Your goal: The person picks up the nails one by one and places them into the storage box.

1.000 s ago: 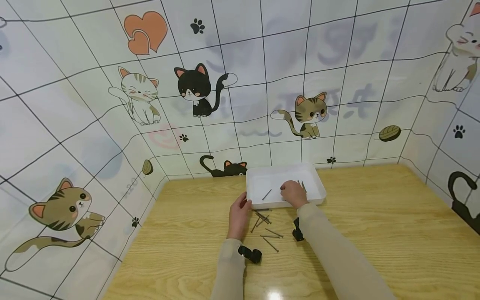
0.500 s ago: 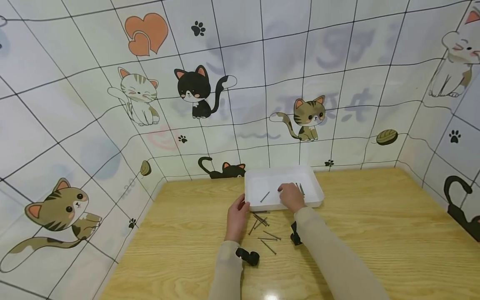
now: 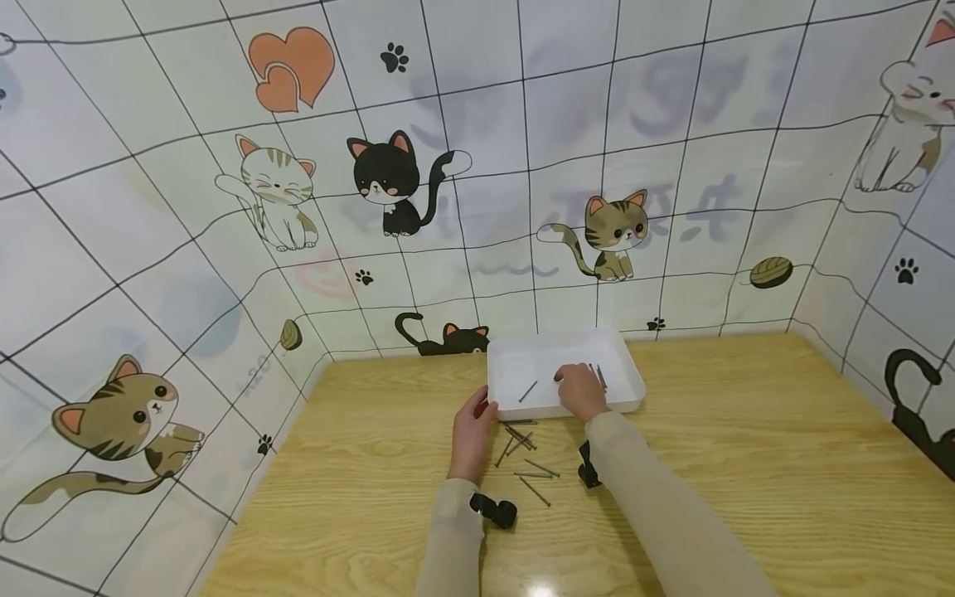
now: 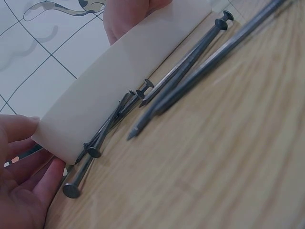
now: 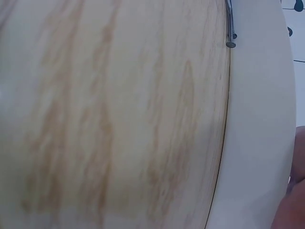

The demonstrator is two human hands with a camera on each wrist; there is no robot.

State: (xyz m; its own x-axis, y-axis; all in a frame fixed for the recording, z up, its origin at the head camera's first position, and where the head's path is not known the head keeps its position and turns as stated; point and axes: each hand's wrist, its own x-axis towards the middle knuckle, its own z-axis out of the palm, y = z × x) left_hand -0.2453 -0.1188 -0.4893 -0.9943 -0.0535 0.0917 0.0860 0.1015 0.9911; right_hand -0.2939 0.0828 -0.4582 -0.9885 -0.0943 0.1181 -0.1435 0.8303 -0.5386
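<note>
A shallow white tray stands near the back of the table, with a few nails lying in it. My left hand holds the tray's front left corner; the left wrist view shows thumb and fingers around that corner. Over the inside of the tray is my right hand, its fingers bent downward. Its fingertips are hidden, so whether they hold a nail cannot be seen. Several loose nails lie on the table before the tray, some crossed in a small pile.
The wooden table carries the tray and nails. Behind the tray rises a wall covered with cartoon cats and grid lines. Loose nails lie between the two forearms, and one nail lies along the tray's outer side.
The head view has shifted slightly. Both hands stay almost where they were, the left at the tray corner and the right over the tray. The nails on the table look unmoved.
</note>
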